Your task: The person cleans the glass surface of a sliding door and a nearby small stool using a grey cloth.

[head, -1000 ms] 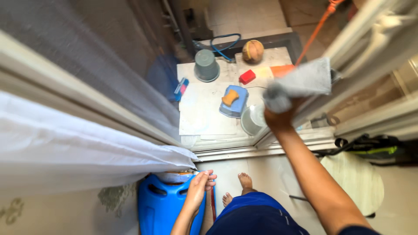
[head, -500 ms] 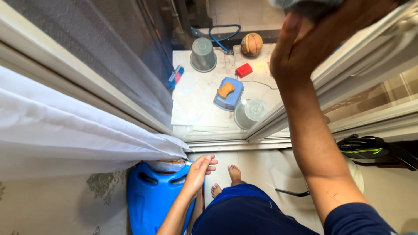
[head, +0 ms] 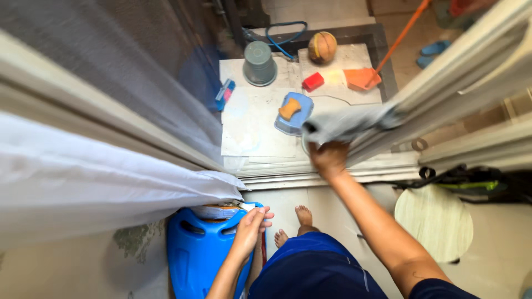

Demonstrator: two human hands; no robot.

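A tiled floor (head: 332, 213) runs up to a sliding door frame (head: 460, 83), seen from above. The right hand (head: 329, 158) is clenched on a grey cloth (head: 349, 122) pressed against that frame. The left hand (head: 250, 227) curls its fingers over the rim of a blue step stool (head: 197, 260) beneath a white curtain (head: 83, 188). Outside lie a grey bucket (head: 259, 62) and a ball (head: 322, 46).

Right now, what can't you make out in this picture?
Head view:
- Right hand: fingers hidden behind the grey cloth.
- Round container outside: mostly covered by that cloth.
- Orange broom: handle cut off by the top edge.
- Blue stool: top hidden by the white curtain.
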